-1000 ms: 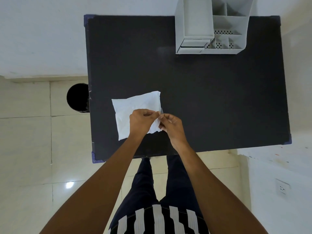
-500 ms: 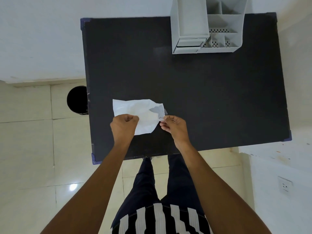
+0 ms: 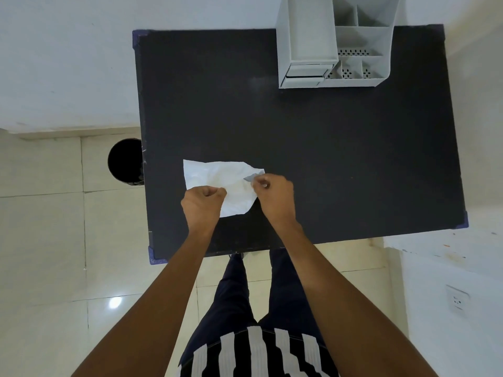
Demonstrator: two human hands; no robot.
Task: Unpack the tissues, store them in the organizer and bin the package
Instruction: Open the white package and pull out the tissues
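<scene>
A white tissue pack [image 3: 217,178] lies on the near left part of the black table [image 3: 326,159], crumpled at its right end. My left hand [image 3: 202,204] is clenched on the pack's near edge. My right hand [image 3: 275,193] pinches the pack's right end, where a small grey flap [image 3: 253,176] sticks up. The white desk organizer [image 3: 334,47] stands at the table's far edge, with a tall left bin, a small drawer and several open compartments. A black round bin [image 3: 125,161] stands on the floor against the table's left side.
White walls close in behind the table and to the right. Beige floor tiles lie to the left and below. A wall socket [image 3: 457,299] is at lower right. My legs stand at the table's near edge.
My hands moved apart from the pack's right edge: the left slid to its near edge, the right stayed at the right end. The pack has crumpled and a grey flap has lifted.
</scene>
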